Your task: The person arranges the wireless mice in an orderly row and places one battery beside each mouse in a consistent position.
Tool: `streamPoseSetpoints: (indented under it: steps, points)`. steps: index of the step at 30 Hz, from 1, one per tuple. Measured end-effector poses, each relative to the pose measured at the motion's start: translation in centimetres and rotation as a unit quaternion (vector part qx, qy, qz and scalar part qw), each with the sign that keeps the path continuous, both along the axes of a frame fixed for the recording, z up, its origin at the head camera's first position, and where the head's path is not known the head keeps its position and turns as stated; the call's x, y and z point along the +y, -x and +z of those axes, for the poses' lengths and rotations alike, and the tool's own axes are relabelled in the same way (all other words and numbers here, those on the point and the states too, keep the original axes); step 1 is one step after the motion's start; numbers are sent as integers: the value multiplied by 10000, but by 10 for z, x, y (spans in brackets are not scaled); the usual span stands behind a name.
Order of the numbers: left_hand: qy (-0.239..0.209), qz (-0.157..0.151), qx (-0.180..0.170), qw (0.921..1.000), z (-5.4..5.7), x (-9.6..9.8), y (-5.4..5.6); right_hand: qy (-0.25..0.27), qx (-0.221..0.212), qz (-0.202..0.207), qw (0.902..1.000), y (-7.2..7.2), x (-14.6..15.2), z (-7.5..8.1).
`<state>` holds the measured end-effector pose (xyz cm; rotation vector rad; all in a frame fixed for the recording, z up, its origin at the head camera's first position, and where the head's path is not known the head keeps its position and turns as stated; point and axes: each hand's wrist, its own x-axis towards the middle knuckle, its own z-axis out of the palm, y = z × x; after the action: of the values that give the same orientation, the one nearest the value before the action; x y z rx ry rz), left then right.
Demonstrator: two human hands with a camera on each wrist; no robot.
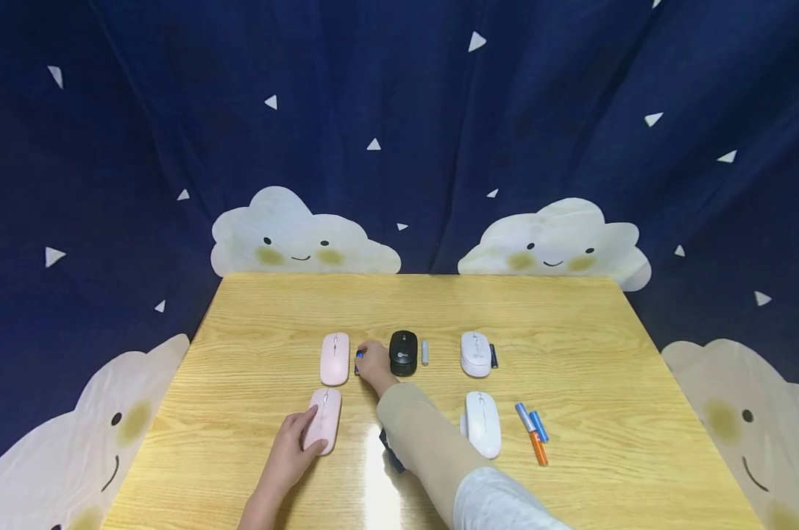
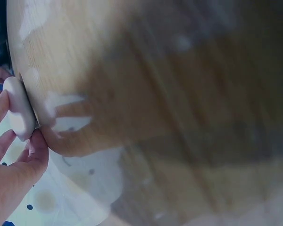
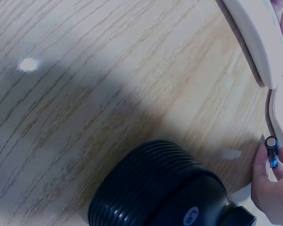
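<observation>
My left hand (image 1: 290, 450) holds the nearer pink computer mouse (image 1: 325, 423) by its sides, thumb on one edge and fingers on the other. The left wrist view shows the same mouse (image 2: 20, 109) low against the wooden table. Farther forward, my right hand (image 1: 374, 362) pinches a small blue battery (image 3: 272, 148) between thumb and fingers. A second pink mouse (image 1: 335, 358) lies just left of that battery. To the right of my right hand is a black mouse (image 1: 403, 352), with a grey battery (image 1: 425, 352) beside it.
A white mouse (image 1: 475, 353) has a dark battery (image 1: 494, 356) at its right side. Nearer lies another white mouse (image 1: 483, 425), then blue batteries (image 1: 539, 427) and an orange one (image 1: 538, 448). A dark object (image 1: 391, 450) is partly hidden under my right forearm.
</observation>
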<state>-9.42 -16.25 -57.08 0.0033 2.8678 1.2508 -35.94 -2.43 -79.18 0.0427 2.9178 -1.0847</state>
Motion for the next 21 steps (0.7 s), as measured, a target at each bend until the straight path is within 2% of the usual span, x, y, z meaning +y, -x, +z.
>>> streamPoseSetpoints:
  steps: [1, 2, 3, 4, 5, 8, 9, 10, 11, 12, 13, 16, 17, 19, 21]
  points:
    - [-6, -2, 8, 10000, 0, 0, 0, -32, 172, -30, 9998, 16, -2, -37]
    - [-10, -2, 17, 10000, 0, 0, 0, -70, 110, -34, 9999, 28, -4, -60]
    - [-9, -8, 38, 10000, 0, 0, 0, -79, 138, -47, 9999, 25, -4, -54]
    - [-20, -7, 48, 10000, -1, 0, 0, -88, 168, -66, 9998, 1, -3, -12]
    - [-15, -6, 68, 10000, -1, 0, 0, -46, 331, -38, 9994, -15, -1, 19]
    - [-29, 8, 90, 10000, -1, 1, 0, 193, 91, 6, 9998, -70, 6, 132]
    - [-27, 13, 92, 10000, -1, 1, 0, 270, 5, 15, 9996, -85, 7, 164]
    - [-35, 38, 73, 10000, -1, 1, 1, 305, -23, 25, 9995, -99, 8, 190]
    - [-29, 38, 66, 10000, -1, 1, 1, 392, -70, 49, 9992, -104, 9, 201]
    - [-30, 40, 41, 10000, -1, 1, 1, 395, -251, 24, 9989, -113, 9, 220]
    - [-28, 44, 26, 10000, -1, 1, 0, 426, -233, 28, 9988, -118, 9, 229]
    - [-11, 40, -15, 10000, -1, 1, 0, 397, -65, 71, 9992, -121, 9, 230]
    - [-10, 25, -5, 10000, 0, 1, 0, 424, -107, 75, 9990, -117, 9, 224]
    - [-23, 35, 6, 10000, -1, 0, 0, 246, 76, 98, 9996, -110, 6, 210]
    - [-13, 35, 26, 10000, -1, 0, 0, 106, 398, 118, 9991, -89, 5, 164]
